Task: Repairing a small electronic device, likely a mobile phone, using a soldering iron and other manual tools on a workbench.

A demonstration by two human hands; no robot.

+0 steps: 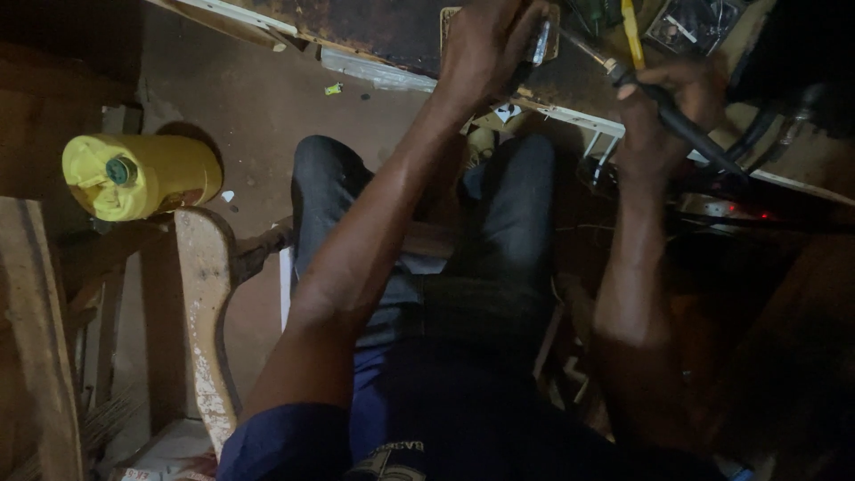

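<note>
2 hands up at the workbench (392, 27) edge, seen from above the lap. Biggest thing off to the side is a yellow jug (142, 175) lying on the dirt floor, well apart from both hands. Right hand (663, 111) is wrapped around a black-handled tool (681, 125), shaft angled up-left toward the other hand. Left hand (485, 44) is curled over a small shiny metal piece (541, 40) at its fingertips, on the bench.
</note>
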